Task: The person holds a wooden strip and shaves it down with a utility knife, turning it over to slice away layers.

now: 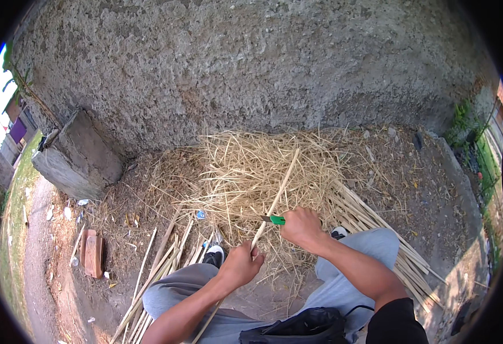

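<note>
From the head camera, looking down, two bare hands work over one long pale stalk (pixel 277 198). The left hand (pixel 241 265) is closed in a fist around the stalk's lower part; the stalk runs up and away from that fist, slanting to the right across the straw, and also continues down past the wrist toward the lap. The right hand (pixel 303 226) is closed around one knife with a green handle (pixel 274 219); the handle end sticks out to the left of the fist and meets the stalk just above the left hand. The blade itself is too small to make out.

Just beyond both hands lies one broad heap of loose straw shavings (pixel 251 166), spread against the rough plastered wall (pixel 251 63). To the right of the right hand, one stack of many peeled stalks (pixel 372 221) lies side by side, too many to count. Left of and below the left hand lies a second, looser scatter of stalks (pixel 159 264). Two shoes show: one (pixel 214 255) just left of the left hand, one (pixel 338 232) just right of the right hand. Far to the left stand one concrete block (pixel 79 157) and one reddish brick (pixel 94 255). One black bag (pixel 303 327) rests on the lap, below both hands.
</note>
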Available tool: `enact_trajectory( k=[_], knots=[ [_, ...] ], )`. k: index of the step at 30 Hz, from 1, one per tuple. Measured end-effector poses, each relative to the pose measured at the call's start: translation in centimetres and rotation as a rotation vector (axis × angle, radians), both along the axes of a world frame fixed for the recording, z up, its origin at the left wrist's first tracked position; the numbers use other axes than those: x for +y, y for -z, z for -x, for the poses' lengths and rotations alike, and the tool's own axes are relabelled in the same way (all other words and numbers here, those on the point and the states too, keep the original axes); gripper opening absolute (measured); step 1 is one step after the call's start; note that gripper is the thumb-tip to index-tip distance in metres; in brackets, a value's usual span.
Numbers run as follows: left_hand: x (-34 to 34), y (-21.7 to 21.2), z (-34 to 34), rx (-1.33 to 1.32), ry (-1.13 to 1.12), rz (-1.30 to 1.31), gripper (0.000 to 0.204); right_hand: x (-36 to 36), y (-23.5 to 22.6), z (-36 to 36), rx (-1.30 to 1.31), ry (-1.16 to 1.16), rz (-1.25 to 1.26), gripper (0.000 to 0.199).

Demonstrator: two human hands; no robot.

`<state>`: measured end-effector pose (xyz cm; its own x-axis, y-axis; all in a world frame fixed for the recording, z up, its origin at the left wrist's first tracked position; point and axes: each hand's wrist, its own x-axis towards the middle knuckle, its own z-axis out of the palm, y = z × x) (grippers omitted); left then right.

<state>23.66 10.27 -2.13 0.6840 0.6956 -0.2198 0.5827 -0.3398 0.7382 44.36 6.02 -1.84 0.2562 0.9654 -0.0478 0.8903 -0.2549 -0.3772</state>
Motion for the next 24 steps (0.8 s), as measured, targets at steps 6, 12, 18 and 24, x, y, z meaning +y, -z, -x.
enact_trajectory(
  k=[6, 12, 18, 24],
  knots=[
    [-1.3, 0.0, -0.5, 0.013, -0.023, -0.048, 0.017, 0.9, 2.1, -0.6, -0.148, 0.026, -0.063, 0.015],
    [-1.9, -0.6, -0.8, 0.021, -0.014, -0.101, 0.017, 2.3, 3.2, -1.9, -0.170, 0.062, -0.095, 0.016],
    [-4.5, -0.4, 0.9, 0.041, 0.057, 0.006, 0.019, 3.3, 4.4, -7.4, -0.187, 0.285, -0.085, 0.016],
    [-4.0, 0.3, 2.7, 0.131, 0.069, 0.043, 0.019, 3.4, 6.4, -9.9, -0.195, 0.382, 0.009, 0.018]
  ],
)
